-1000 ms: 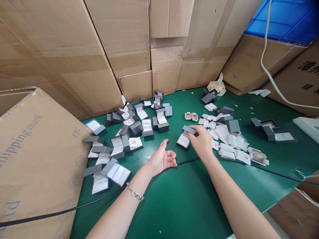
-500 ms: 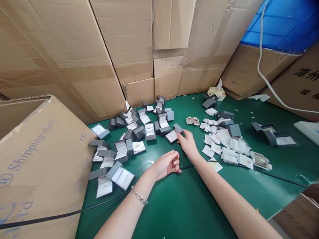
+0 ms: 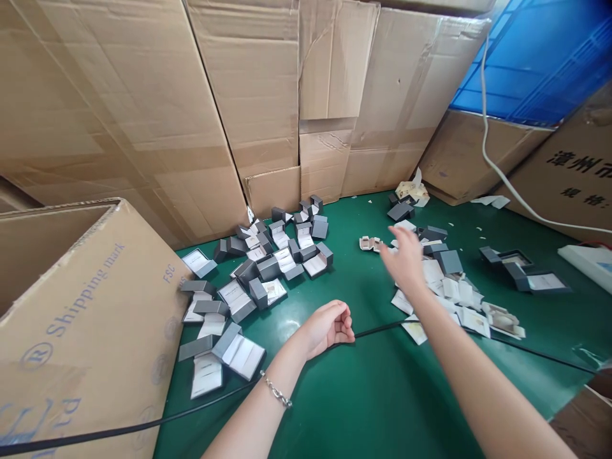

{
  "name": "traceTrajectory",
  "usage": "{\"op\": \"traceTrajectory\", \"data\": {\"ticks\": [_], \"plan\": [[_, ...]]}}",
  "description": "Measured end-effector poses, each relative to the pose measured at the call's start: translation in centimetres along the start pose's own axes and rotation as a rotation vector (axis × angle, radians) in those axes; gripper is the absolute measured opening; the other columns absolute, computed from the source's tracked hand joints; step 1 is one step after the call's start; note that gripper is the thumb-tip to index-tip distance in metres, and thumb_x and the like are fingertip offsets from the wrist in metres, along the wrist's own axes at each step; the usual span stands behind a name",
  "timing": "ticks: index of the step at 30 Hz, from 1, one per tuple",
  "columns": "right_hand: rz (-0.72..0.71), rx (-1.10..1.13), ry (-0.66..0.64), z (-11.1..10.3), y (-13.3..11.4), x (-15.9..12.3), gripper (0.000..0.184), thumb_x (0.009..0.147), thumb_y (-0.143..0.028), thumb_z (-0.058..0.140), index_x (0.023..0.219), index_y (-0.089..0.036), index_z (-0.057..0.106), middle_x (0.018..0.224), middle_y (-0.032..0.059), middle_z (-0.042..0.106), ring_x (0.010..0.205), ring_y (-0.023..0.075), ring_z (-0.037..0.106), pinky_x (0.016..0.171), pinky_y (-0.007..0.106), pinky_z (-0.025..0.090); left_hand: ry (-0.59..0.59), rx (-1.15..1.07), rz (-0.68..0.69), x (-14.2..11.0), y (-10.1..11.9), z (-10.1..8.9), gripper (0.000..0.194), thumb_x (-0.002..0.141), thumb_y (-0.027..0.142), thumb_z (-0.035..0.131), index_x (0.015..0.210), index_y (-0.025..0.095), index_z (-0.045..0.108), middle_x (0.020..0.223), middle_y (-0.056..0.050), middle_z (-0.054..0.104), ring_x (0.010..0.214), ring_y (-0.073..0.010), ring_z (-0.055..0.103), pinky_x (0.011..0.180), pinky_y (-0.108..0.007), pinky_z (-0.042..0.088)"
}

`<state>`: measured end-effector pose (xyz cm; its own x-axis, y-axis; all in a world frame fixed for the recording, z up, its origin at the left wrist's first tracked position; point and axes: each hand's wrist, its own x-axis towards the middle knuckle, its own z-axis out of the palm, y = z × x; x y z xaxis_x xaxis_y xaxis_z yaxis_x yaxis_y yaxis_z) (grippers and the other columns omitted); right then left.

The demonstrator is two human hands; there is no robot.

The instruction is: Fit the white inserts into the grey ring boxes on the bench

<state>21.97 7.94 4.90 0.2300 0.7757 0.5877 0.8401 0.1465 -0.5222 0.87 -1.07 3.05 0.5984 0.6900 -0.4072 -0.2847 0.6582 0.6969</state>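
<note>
The right hand [image 3: 404, 258] is over the white packets [image 3: 434, 271] on the green bench [image 3: 354, 408].
Its fingers are spread apart, with packets below and beside them. The left hand [image 3: 329, 328] has curled fingers near the black cable [image 3: 377, 329]; grey boxes [image 3: 247, 271] lie to its left.

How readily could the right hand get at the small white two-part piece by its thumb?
Probably yes: the right hand looks empty and open, with nothing visible between it and the piece.

We count two hands [image 3: 329, 330], one bracelet [image 3: 277, 390], one white cord [image 3: 488, 137], one black cable [image 3: 382, 329] and over a dozen grey boxes [image 3: 239, 352] (overlap hides the exact number).
</note>
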Motion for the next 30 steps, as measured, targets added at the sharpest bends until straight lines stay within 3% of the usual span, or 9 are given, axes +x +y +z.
{"op": "traceTrajectory", "data": {"ticks": [4, 7, 9, 11, 17, 22, 25, 27, 30], "plan": [[0.266, -0.315, 0.078, -5.2, 6.6, 1.0, 0.068, 0.066, -0.047, 0.060, 0.124, -0.013, 0.048, 0.127, 0.0277, 0.044, 0.118, 0.0428, 0.038, 0.082, 0.058, 0.035, 0.008, -0.002, -0.003, 0.1, 0.0, 0.0, 0.021, 0.084, 0.034, 0.051, 0.075, 0.015, 0.049, 0.065, 0.001, 0.052, 0.055, -0.0087, 0.055, 0.066, -0.027, 0.048], [0.480, -0.298, -0.060, -7.2, 10.5, 0.9, 0.066, 0.059, -0.052, 0.066, 0.110, -0.011, 0.058, 0.084, 0.0251, 0.060, 0.095, 0.0420, 0.054, 0.074, 0.057, 0.036, 0.011, -0.011, 0.011, 0.2, -0.1, -0.1, 0.019, 0.084, 0.033, 0.051, 0.078, 0.015, 0.050, 0.065, 0.001, 0.053, 0.056, -0.0094, 0.057, 0.065, -0.027, 0.048], [0.517, -0.299, -0.108, -7.6, 11.9, 0.7, 0.058, 0.059, -0.053, 0.065, 0.101, -0.014, 0.061, 0.068, 0.0174, 0.059, 0.083, 0.0388, 0.058, 0.072, 0.057, 0.036, 0.010, -0.021, 0.016, 0.2, -0.2, -0.2, 0.018, 0.084, 0.033, 0.052, 0.079, 0.015, 0.050, 0.066, 0.000, 0.053, 0.057, -0.0099, 0.058, 0.065, -0.027, 0.048], [0.459, -0.292, -0.075, -7.7, 12.1, 0.6, 0.050, 0.061, -0.053, 0.064, 0.096, -0.017, 0.061, 0.069, 0.0160, 0.059, 0.081, 0.0359, 0.059, 0.073, 0.054, 0.038, 0.017, -0.029, 0.018, 0.3, -0.3, -0.3, 0.018, 0.083, 0.032, 0.053, 0.081, 0.015, 0.051, 0.066, 0.000, 0.054, 0.058, -0.0104, 0.058, 0.065, -0.027, 0.048], [0.227, -0.263, 0.003, -8.3, 8.6, 0.6, 0.052, 0.073, -0.050, 0.056, 0.112, -0.017, 0.054, 0.105, 0.0216, 0.059, 0.102, 0.0350, 0.053, 0.082, 0.048, 0.039, 0.040, -0.031, 0.035, 0.3, -0.4, -0.2, 0.017, 0.082, 0.032, 0.053, 0.083, 0.015, 0.052, 0.065, 0.000, 0.054, 0.059, -0.0113, 0.059, 0.065, -0.027, 0.048], [0.103, -0.243, 0.147, -9.2, 3.8, 0.3, 0.051, 0.078, -0.048, 0.053, 0.120, -0.019, 0.051, 0.116, 0.0195, 0.056, 0.112, 0.0321, 0.050, 0.086, 0.043, 0.040, 0.044, -0.031, 0.028, 0.2, -0.3, 0.0, 0.016, 0.083, 0.031, 0.053, 0.083, 0.015, 0.051, 0.065, 0.001, 0.052, 0.059, -0.0109, 0.058, 0.066, -0.028, 0.048], [0.083, -0.121, 0.169, -9.2, 0.6, -0.1, 0.056, 0.075, -0.048, 0.058, 0.123, -0.020, 0.047, 0.113, 0.0169, 0.059, 0.104, 0.0300, 0.055, 0.084, 0.041, 0.043, 0.053, -0.026, 0.094, 0.1, -0.2, 0.0, 0.014, 0.081, 0.030, 0.056, 0.087, 0.017, 0.052, 0.074, 0.000, 0.053, 0.065, -0.0104, 0.057, 0.067, -0.027, 0.048], [0.103, -0.029, 0.101, -8.7, -1.4, -0.5, 0.061, 0.069, -0.047, 0.065, 0.122, -0.021, 0.047, 0.102, 0.0125, 0.064, 0.094, 0.0274, 0.059, 0.081, 0.040, 0.045, 0.108, -0.001, 0.207, 0.0, -0.2, -0.1, 0.022, 0.079, 0.029, 0.060, 0.098, 0.021, 0.054, 0.095, -0.004, 0.055, 0.078, -0.0117, 0.057, 0.071, -0.027, 0.048], [0.078, 0.039, -0.177, -7.1, -4.0, -1.6, 0.059, 0.062, -0.049, 0.069, 0.113, -0.024, 0.053, 0.086, 0.0049, 0.067, 0.077, 0.0229, 0.062, 0.072, 0.038, 0.047, 0.146, 0.060, 0.326, -0.2, -0.2, -0.1, 0.052, 0.073, 0.030, 0.067, 0.121, 0.031, 0.047, 0.130, -0.006, 0.043, 0.106, -0.0171, 0.051, 0.079, -0.028, 0.047]]}}
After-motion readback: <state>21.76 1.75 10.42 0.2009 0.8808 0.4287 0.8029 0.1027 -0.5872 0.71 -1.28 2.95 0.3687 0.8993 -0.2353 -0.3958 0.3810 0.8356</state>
